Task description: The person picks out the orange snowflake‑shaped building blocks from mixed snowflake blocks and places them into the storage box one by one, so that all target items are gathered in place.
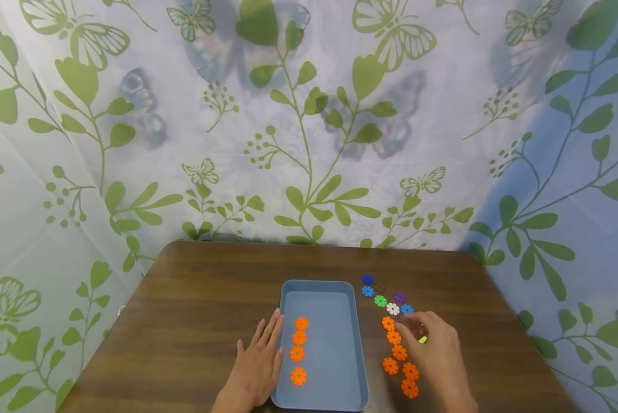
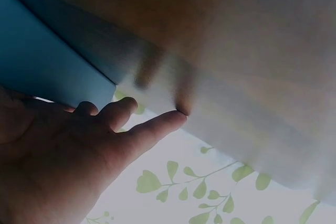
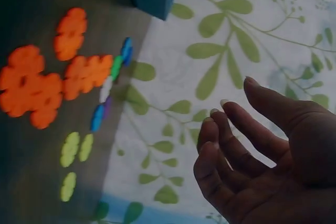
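A grey-blue tray (image 1: 332, 350) lies lengthwise, with several orange notched plastic discs (image 1: 297, 354) in a column along its left side. My left hand (image 1: 255, 362) lies with straight fingers against the tray's left edge; in the left wrist view its fingers (image 2: 152, 132) are extended beside the tray's blue wall (image 2: 47, 56). Over the loose discs to the tray's right hovers my right hand (image 1: 438, 347), fingers loosely bent. The right wrist view shows nothing between its thumb and fingertips. Loose orange discs (image 1: 409, 388) lie beside it, and yellow discs (image 3: 69, 149) are partly hidden under it.
Farther back on the brown table (image 1: 221, 287) lie blue (image 1: 368, 291), green (image 1: 380, 301), white (image 1: 393, 309), purple (image 1: 399, 297) and brown (image 1: 379, 288) discs. A cloth with green leaves and butterflies (image 1: 309, 143) hangs behind the table's back edge.
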Tool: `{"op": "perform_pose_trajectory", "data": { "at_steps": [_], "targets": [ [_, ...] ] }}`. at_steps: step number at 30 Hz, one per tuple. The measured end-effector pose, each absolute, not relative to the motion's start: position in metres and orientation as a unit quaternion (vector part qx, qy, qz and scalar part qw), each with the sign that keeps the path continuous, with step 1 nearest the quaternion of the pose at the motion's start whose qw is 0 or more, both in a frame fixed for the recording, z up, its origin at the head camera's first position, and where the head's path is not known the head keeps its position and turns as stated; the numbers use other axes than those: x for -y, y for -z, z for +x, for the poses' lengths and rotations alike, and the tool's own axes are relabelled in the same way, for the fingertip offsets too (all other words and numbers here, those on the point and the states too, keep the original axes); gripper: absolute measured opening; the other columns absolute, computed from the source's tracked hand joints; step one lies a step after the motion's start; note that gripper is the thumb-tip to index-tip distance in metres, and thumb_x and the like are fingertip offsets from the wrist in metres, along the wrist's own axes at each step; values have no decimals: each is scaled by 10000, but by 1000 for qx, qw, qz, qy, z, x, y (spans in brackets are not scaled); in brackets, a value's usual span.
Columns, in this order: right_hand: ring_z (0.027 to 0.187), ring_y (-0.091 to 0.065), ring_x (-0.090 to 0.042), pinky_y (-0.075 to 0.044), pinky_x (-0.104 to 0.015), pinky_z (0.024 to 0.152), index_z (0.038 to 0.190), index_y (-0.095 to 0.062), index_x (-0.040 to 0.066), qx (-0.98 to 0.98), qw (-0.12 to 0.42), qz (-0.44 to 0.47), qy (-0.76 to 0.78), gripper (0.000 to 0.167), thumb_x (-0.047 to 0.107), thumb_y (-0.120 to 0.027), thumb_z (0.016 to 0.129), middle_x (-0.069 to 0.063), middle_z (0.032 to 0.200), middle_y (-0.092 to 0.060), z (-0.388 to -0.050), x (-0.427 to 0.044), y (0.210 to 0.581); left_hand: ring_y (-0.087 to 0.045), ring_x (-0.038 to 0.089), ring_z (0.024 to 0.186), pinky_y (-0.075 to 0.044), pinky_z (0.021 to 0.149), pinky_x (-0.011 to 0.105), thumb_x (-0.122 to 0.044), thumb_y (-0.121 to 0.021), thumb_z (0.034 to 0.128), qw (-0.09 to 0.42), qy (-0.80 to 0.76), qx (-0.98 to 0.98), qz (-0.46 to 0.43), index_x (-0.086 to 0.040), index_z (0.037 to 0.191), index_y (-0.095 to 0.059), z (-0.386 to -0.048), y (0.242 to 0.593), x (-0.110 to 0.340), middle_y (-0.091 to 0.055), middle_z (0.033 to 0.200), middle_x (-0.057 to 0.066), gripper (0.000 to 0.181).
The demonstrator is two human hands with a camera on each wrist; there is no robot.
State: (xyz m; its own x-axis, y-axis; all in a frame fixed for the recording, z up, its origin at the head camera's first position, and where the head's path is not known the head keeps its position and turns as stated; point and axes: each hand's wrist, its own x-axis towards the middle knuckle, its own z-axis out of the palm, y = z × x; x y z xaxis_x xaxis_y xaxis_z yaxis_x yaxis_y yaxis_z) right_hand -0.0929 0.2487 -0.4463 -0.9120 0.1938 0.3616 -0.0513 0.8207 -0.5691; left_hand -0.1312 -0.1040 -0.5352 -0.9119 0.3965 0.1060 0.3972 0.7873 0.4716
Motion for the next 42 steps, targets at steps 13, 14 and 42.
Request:
{"op": "perform_pose_trajectory", "data": {
  "at_steps": [13,14,42],
  "targets": [
    [786,-662,-192,-606,-483,759,1014,-779,10,956,-40,-85,-278,244,144,-914,862,-13,919,-746,-103,-280,481,-361,473,1565,-285,998,932,-265,-511,1148,-25,254,947,-197,-119,1713,-305,-129,527,103,-259,1791,52,619],
    [786,-660,-192,-605,-485,761,1011,-778,11,956,-51,-88,-276,249,146,-920,856,-13,911,-744,-103,-281,483,-356,469,1569,-288,1008,926,-274,-498,1152,-26,254,947,-196,-124,1713,-308,-128,528,104,-257,1792,44,610],
    [721,-601,-180,-559,-421,683,889,-745,54,951,-111,-111,-267,143,19,-881,862,-6,774,-658,-101,-286,504,-359,448,1575,-308,1018,914,-272,-500,1145,-21,243,950,-194,-107,1705,-323,-128,524,102,-257,1792,43,610]
  ]
}}
